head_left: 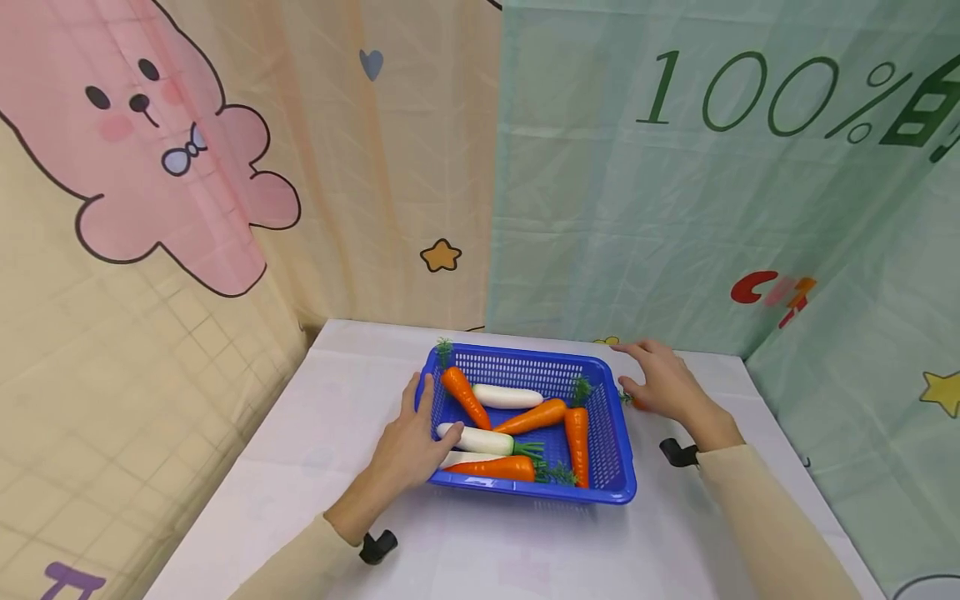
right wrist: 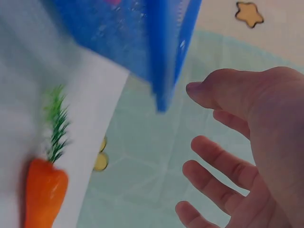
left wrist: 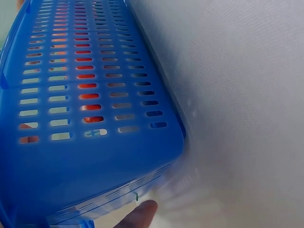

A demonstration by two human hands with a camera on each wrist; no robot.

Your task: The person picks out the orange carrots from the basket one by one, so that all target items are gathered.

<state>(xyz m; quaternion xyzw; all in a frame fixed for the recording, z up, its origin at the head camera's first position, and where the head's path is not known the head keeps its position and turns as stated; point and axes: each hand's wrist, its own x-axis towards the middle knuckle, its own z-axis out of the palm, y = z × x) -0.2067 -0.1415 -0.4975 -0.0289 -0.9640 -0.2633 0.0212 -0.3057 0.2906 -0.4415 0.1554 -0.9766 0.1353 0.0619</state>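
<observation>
A blue plastic basket (head_left: 525, 490) with slotted walls stands on the table, holding several orange carrots (head_left: 577, 446) and white radishes (head_left: 508, 397) with green tops. My left hand (head_left: 405, 442) grips the basket's left side, thumb over the rim and fingers along the outside. In the left wrist view one fingertip (left wrist: 142, 211) shows by the basket's end wall. My right hand (head_left: 667, 385) hovers past the basket's right end, fingers spread, holding nothing. Below it another carrot (right wrist: 45, 192) lies on the table, mostly hidden by that hand in the head view.
The table (head_left: 480, 550) has a white cloth. Printed curtains (head_left: 615, 208) hang behind it and along both sides. A black wrist device (head_left: 678, 452) sits at the right cuff, another (head_left: 378, 547) at the left cuff.
</observation>
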